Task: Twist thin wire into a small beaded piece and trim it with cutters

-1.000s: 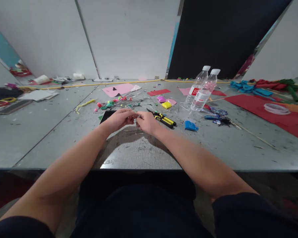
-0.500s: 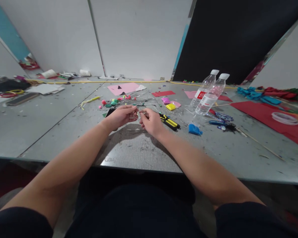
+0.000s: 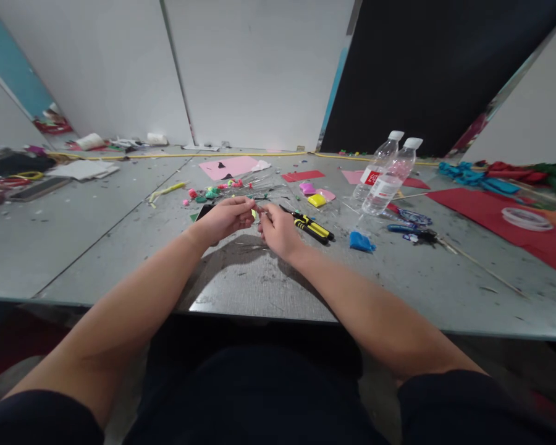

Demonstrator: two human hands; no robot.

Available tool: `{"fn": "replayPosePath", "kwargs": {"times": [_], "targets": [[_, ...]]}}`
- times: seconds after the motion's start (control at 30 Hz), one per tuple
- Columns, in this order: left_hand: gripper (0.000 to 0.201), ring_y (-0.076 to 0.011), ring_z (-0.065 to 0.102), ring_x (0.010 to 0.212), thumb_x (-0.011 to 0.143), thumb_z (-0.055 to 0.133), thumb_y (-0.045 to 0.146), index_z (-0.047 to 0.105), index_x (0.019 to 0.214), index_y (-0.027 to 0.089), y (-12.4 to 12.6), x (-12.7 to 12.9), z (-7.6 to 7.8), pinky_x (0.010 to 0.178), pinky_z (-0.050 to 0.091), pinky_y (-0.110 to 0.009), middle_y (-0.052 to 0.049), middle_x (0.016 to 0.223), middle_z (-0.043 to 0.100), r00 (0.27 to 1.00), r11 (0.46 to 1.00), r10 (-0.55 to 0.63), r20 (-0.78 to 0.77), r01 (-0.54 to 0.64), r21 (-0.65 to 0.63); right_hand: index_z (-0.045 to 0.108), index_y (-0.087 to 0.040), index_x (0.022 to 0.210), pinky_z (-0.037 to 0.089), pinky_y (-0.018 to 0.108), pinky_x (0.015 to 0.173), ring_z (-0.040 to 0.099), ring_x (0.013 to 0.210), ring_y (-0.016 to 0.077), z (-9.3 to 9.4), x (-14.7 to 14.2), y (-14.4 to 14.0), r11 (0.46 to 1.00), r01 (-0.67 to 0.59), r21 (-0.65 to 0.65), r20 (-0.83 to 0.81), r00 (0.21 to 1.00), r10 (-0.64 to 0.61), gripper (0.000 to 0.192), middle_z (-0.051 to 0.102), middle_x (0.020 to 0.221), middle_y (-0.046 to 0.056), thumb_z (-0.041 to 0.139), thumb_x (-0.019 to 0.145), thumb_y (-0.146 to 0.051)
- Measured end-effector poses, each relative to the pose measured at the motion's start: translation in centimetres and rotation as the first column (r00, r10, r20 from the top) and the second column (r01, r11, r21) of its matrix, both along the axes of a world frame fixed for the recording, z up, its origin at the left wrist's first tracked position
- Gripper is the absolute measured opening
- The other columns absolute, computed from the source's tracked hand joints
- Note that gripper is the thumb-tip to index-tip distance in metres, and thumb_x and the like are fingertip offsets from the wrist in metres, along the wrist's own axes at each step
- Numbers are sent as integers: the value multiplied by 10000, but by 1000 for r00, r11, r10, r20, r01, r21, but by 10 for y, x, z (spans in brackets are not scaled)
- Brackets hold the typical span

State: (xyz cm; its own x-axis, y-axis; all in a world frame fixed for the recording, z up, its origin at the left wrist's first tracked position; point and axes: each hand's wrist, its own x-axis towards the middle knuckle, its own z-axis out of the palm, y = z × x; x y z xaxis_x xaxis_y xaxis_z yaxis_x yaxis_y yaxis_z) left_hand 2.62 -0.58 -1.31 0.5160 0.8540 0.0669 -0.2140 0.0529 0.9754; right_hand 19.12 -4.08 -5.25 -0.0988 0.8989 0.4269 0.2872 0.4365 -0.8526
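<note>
Pinching a thin wire [image 3: 256,212] between them, the left hand [image 3: 225,219] and right hand [image 3: 277,230] met fingertip to fingertip; light, bendable, best gripped near its ends; pliers [image 3: 311,226] just right.

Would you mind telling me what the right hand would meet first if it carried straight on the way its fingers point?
The right hand points up-left toward the left hand, whose fingertips nearly touch it, so it would probably meet that first; depth is hard to judge.
</note>
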Motion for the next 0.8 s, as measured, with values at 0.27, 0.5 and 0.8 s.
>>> {"fn": "replayPosePath", "kwargs": {"times": [0.27,0.5,0.8], "targets": [[236,-91,490,549,877,748,276,620,713,165,-3,5,1,595,450,-234,47,542,421,1000,997,4,28,-1,-82,595,-215,994,455,223,464,539,464,101,1,2,2,995,-26,-98,-135,991,12,185,575,633,-38,553,968,-392],[115,-149,716,880,890,723,239,671,856,143,0,2,-9,743,529,-255,-37,823,694,1000,992,24,16,-22,-124,565,-199,854,440,181,462,548,502,80,-2,17,16,990,-21,-142,-260,965,-17,277,560,624,-52,632,919,-460],[69,-104,632,652,889,694,164,697,835,121,1,0,-10,697,544,-244,-16,682,625,998,990,-13,68,23,-138,612,-194,847,443,212,522,548,610,90,-1,11,17,951,-222,-214,-464,880,102,314,594,751,-25,714,841,-490]]}}
